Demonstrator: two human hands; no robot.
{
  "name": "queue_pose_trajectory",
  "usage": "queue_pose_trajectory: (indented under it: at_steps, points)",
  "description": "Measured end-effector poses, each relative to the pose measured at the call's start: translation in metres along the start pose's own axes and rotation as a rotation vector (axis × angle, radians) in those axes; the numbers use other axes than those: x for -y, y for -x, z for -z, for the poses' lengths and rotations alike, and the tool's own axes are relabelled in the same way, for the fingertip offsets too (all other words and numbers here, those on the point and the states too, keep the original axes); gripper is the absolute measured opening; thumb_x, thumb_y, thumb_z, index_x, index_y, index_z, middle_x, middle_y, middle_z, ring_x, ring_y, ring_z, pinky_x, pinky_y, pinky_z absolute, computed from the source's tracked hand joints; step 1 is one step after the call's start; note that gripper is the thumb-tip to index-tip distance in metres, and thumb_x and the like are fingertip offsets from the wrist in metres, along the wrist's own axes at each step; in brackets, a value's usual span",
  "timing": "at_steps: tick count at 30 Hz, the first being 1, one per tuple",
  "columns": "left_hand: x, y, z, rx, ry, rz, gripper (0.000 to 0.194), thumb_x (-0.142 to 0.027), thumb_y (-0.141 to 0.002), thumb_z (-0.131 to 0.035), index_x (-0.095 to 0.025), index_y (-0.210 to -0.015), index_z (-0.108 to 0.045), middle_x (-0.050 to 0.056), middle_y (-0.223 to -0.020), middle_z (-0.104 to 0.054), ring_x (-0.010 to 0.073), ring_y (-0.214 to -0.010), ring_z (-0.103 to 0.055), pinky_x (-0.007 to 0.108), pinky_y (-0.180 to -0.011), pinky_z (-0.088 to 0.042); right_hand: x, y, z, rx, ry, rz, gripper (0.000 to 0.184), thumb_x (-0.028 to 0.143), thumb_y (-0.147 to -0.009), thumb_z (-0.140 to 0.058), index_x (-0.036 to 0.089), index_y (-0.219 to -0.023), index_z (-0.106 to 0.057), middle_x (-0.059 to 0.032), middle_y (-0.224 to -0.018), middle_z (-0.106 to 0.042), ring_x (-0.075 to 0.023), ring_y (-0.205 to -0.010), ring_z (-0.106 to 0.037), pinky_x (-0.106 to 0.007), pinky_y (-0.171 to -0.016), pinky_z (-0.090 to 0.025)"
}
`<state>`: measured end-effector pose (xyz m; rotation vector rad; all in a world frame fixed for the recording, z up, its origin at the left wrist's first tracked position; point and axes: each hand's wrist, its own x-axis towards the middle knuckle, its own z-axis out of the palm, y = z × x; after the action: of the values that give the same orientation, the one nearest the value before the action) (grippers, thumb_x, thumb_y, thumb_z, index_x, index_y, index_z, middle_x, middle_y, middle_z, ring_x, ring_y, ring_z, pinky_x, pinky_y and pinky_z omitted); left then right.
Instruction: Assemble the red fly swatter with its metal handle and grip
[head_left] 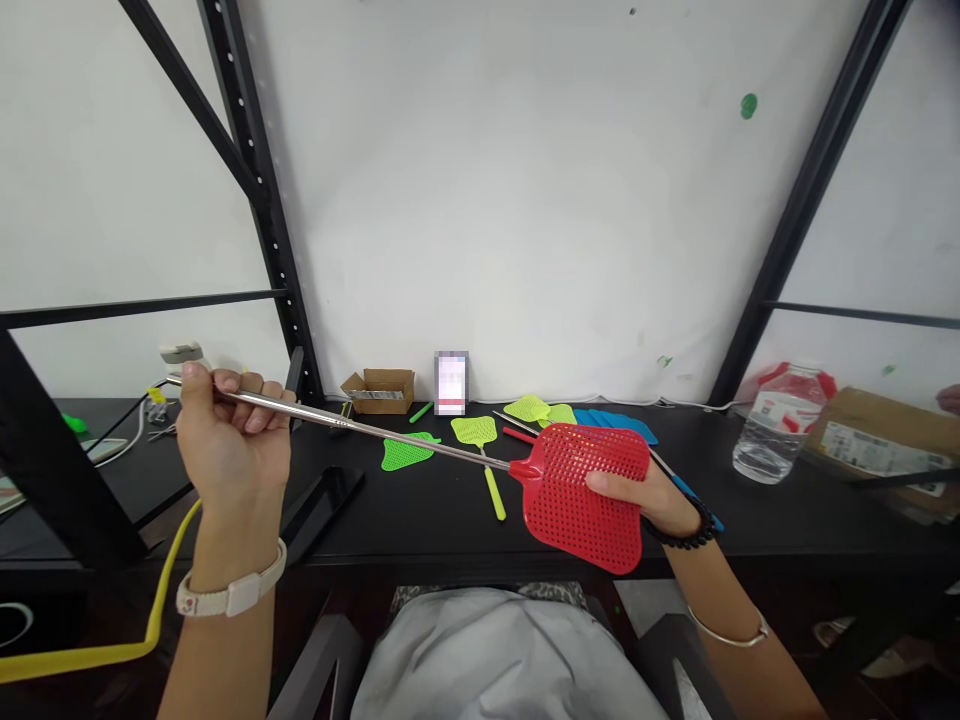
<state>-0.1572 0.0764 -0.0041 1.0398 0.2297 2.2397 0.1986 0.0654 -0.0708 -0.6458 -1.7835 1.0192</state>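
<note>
Stretched out in front of me is a fly swatter with a red perforated head (577, 520) and a thin metal telescopic rod (360, 426). My left hand (232, 430) is closed around the rod's far left end. With the thumb on top, my right hand (649, 495) pinches the red head; its other fingers are hidden behind it. A yellow fly swatter (474, 432) with a yellow handle (493, 494) lies on the table beyond the rod. Left of it rests a green swatter head (405, 452). Blue swatter heads (619, 425) and yellow-green heads (527, 408) lie behind the red one.
A lit phone (451, 383) leans at the wall, with an open cardboard box (379, 391) to its left. A black tablet-like slab (330, 505) lies at left. At right stand a large plastic bottle (776, 430) and a carton (870, 440). Black metal posts (262, 190) flank the table.
</note>
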Motion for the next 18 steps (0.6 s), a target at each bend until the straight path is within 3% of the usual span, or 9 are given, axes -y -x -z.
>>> queue_pose_trajectory:
  at_steps: [18]
  points:
    - [0.0002, 0.0014, -0.0033, -0.03, 0.002, 0.0, 0.037, -0.028, -0.09, -0.037, -0.016, -0.054, -0.038, -0.008, -0.042, -0.024, 0.0047, -0.035, -0.019, 0.017, -0.037, -0.022, 0.0043, -0.002, -0.0016, 0.043, 0.036, 0.03, 0.02, 0.035, -0.08, -0.063, 0.02, -0.092, -0.068, -0.0036, -0.094, -0.067, -0.0203, -0.091, -0.062, -0.034, -0.084, -0.051]
